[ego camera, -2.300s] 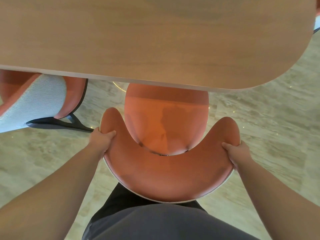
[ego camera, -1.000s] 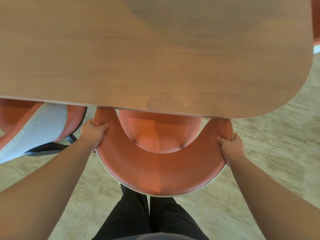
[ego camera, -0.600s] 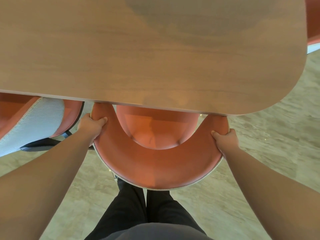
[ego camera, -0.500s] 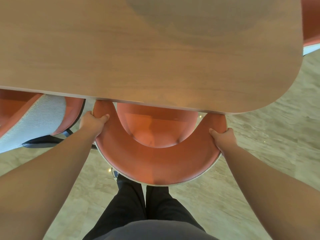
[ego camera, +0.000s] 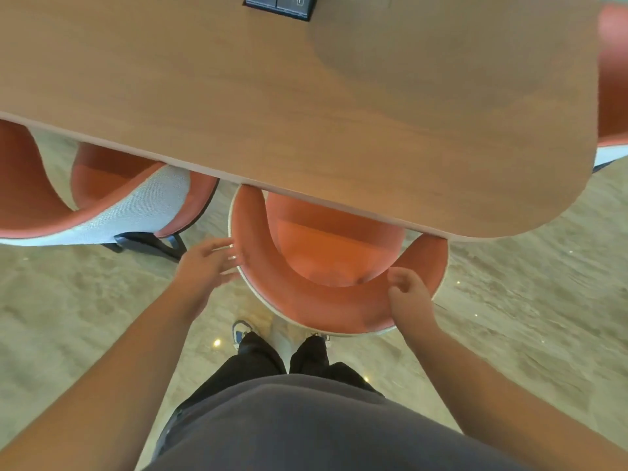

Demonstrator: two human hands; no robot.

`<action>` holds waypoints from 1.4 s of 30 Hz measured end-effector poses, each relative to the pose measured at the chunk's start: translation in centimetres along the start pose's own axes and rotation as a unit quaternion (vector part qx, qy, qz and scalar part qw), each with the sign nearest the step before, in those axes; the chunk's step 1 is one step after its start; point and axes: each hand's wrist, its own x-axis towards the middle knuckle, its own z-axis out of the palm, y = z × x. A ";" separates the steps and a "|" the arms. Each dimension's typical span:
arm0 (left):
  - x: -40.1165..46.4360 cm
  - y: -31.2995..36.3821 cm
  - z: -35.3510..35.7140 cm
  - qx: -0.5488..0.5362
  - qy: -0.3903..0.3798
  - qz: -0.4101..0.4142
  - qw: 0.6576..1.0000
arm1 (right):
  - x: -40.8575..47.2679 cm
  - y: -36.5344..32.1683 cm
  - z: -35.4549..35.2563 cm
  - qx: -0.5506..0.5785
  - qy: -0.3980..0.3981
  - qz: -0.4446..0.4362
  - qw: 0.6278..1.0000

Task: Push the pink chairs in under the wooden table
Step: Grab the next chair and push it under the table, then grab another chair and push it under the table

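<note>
The wooden table [ego camera: 272, 96] fills the top of the head view. A pink chair [ego camera: 323, 307] stands in front of me, its seat partly under the table's near edge and its curved backrest towards me. My left hand [ego camera: 207, 266] hovers with fingers spread just beside the backrest's left edge, blurred. My right hand [ego camera: 407, 294] is over the right part of the backrest, fingers loosely curled and holding nothing. A second pink chair [ego camera: 102, 205] with a grey woven back stands to the left, turned at an angle, its seat only partly under the table.
A third pink chair [ego camera: 611, 79] shows at the right edge, beyond the table's rounded corner. A black socket panel [ego camera: 278, 5] is set into the tabletop. My legs and shoes [ego camera: 241, 331] stand on the pale stone floor just behind the chair.
Both hands have let go of the backrest's ends and drawn back. The chair sits deeper under the table than 2.3 s ago. My view has swung, showing more of the left chair.
</note>
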 end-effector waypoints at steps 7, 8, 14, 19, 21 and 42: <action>-9.0 0.4 -7.5 -0.033 0.059 0.094 0.993 | -5.0 -6.6 3.6 0.048 -0.117 -0.072 0.989; -10.2 0.5 -8.8 -0.047 0.074 0.107 0.990 | -5.6 -7.7 4.6 0.055 -0.130 -0.082 0.987; -16.6 -0.6 -16.9 -0.104 0.159 0.174 0.966 | -12.7 -14.2 13.4 0.063 -0.247 -0.136 0.957; -21.6 -5.4 -27.0 -0.161 0.279 0.194 0.927 | -22.0 -17.1 23.5 0.010 -0.316 -0.206 0.926; -24.1 -7.9 -31.8 -0.187 0.314 0.194 0.910 | -26.2 -17.6 28.1 -0.003 -0.334 -0.234 0.913; -31.1 -14.5 -64.3 -0.292 0.474 0.190 0.809 | -52.4 -26.7 61.2 -0.043 -0.524 -0.360 0.771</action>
